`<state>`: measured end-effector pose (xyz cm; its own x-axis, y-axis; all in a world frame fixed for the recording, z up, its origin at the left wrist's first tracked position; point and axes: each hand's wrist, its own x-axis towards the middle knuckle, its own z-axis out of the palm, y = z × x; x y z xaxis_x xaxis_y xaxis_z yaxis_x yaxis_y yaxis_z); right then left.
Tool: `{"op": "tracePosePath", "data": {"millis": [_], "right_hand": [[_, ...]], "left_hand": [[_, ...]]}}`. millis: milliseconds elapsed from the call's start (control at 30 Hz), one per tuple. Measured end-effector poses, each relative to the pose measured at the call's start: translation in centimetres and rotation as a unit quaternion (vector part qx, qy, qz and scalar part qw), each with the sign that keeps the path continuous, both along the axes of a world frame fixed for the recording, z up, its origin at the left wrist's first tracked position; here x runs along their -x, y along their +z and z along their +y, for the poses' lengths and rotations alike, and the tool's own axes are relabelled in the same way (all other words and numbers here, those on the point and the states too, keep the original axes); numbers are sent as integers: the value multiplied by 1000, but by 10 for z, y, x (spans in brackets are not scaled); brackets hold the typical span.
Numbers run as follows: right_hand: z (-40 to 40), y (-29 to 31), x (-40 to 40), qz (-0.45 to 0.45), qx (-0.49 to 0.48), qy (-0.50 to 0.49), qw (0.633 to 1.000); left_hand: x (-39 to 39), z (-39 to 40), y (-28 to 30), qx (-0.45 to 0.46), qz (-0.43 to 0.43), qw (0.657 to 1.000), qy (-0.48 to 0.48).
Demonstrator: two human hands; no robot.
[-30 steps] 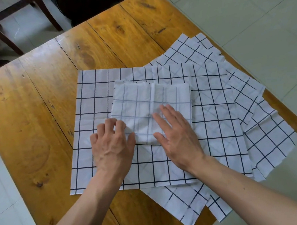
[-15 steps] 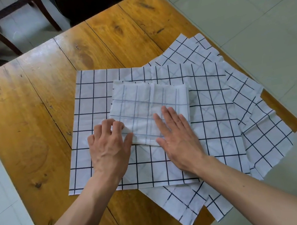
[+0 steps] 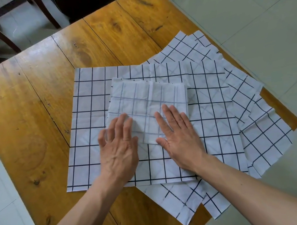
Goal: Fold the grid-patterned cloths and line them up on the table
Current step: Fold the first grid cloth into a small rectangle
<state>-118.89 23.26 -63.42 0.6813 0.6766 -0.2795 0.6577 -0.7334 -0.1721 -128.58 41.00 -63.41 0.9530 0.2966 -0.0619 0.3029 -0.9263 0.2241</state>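
A: Where's the folded cloth?
B: Mid-desk, on the flat cloths fanning toward 3 o'clock.
A: The hands?
B: Left hand and right hand press its 6 o'clock edge, fingers straight, clamping nothing.

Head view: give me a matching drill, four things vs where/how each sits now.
Things:
1. folded cloth
2. top flat cloth
3. left hand
4. chair legs

States:
A. beyond the table's far edge
B. spread flat under the folded one
C. palm down at the fold's near left corner
D. lies on the pile, both hands on it

Pairs: 1-D, 2-B, 3-C, 4-A
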Motion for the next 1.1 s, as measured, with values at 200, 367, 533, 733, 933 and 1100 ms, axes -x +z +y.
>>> {"op": "tracePosePath", "data": {"millis": [200,367,533,733,933,1100], "right_hand": [[-21,2,-6,10,13,-6,1000],[-40,8,-14,20,35,-12,999],[-46,14,-21,53,40,-18,998],[-41,20,-23,67,25,-39,997],[-34,28,-29,84,11,-75,994],[-30,33,-33,104,11,-92,990]], "left_hand": [[18,46,3,4,-1,999,44],[19,50,2,3,6,999,35],[12,41,11,-16,-14,1000,19],[-3,26,20,44,-13,991,-122],[-21,25,27,82,23,980,-179],[-39,23,46,-18,89,970,-224]]}}
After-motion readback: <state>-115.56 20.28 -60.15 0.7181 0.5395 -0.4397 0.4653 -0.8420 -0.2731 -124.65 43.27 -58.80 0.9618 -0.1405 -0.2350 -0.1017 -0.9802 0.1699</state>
